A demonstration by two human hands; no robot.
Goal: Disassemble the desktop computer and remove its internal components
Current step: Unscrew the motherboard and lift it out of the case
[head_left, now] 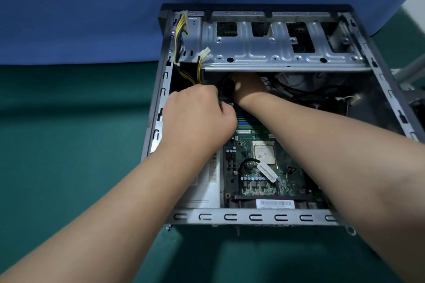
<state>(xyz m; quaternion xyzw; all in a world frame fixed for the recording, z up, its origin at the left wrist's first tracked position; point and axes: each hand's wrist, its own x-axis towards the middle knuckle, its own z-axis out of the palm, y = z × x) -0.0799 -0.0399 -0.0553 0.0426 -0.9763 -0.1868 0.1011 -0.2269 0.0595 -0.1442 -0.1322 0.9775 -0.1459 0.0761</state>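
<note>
From the head camera we look down into the open computer case point(253, 216), which lies on its side on a green mat point(69, 145) before a blue backdrop point(92, 7). Our left hand point(197, 117) sits inside the case with fingers curled; they seem to grip a black cable bundle point(226, 89), though the contact is partly hidden. Our right hand point(246, 86) reaches under the metal drive cage point(276, 53), and we cannot tell whether it grasps anything. The motherboard point(257, 181) remains in the case floor, its processor point(264, 153) exposed. Yellow and black power wires point(178, 37) run along the left wall, ending in a loose white connector point(205, 53).
</note>
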